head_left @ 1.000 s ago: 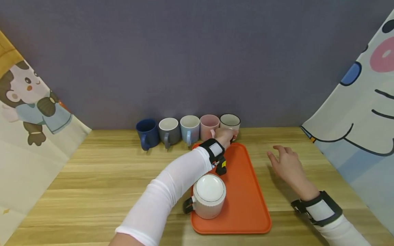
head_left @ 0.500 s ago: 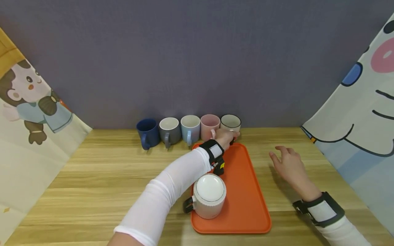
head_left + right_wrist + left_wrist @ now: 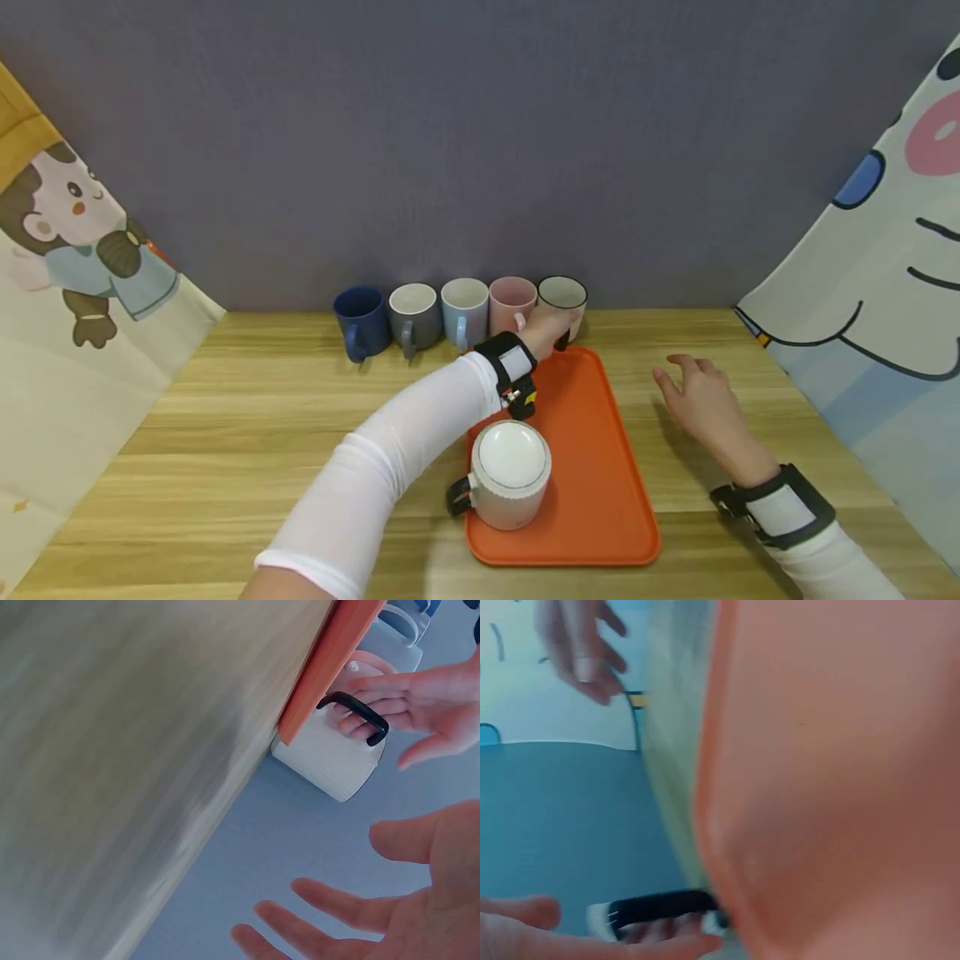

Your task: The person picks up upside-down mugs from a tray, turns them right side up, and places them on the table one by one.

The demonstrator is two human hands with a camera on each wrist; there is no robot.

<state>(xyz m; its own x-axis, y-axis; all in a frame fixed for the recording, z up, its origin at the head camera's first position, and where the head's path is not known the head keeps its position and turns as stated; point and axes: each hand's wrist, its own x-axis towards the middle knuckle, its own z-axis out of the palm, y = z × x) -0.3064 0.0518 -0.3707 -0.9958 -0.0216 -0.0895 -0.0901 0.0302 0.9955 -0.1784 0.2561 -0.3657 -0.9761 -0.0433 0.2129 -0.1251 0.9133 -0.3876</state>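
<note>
Five mugs stood in a row along the wall at twelve o'clock, handles facing the person for easy reach. The left hand had two fingers hooked through the black handle of the white mug, the rightmost one, just beyond the orange tray. A lidded mug sat on the tray at six o'clock. At three o'clock the right hand hovered idle, fingers loosely spread
</note>
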